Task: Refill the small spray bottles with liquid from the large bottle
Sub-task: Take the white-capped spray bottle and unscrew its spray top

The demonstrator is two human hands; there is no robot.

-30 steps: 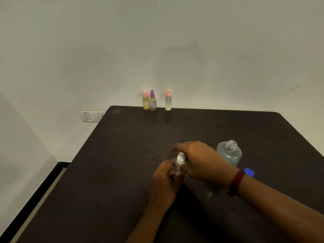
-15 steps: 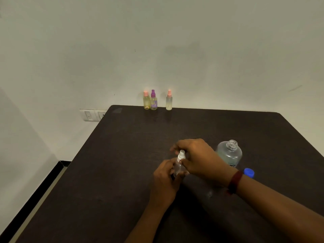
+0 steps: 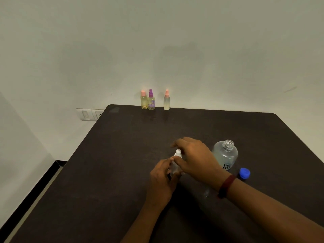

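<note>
- Nearest, the left hand (image 3: 163,176) wraps round the body of a small clear plastic spray bottle (image 3: 175,168) and holds it upright on the dark brown table (image 3: 105,172). That grip looks meant to stop the body turning.
- Just above, the right hand (image 3: 194,156), which wears a dark red wristband (image 3: 226,185), curls its fingers round the bottle's white pump top (image 3: 178,153). I judge this a twisting hold, but cannot tell whether it is loosening or tightening.
- Just right of the hands stands the large clear round bottle (image 3: 226,155), uncapped and partly full. It is probably kept close so pouring needs little reach.
- Its blue screw cap (image 3: 245,173) lies on the table just right of it, out of the pouring path.
- At the far edge, against the wall, stand a yellowish spray bottle with a pink top (image 3: 143,100) and a purple-topped spray bottle (image 3: 151,100) close together. A pale spray bottle with a pink top (image 3: 166,100) stands slightly apart to their right. They seem set aside, whether filled or waiting I cannot tell.
- A white wall switch plate (image 3: 89,114) sits left of the table's far corner.
</note>
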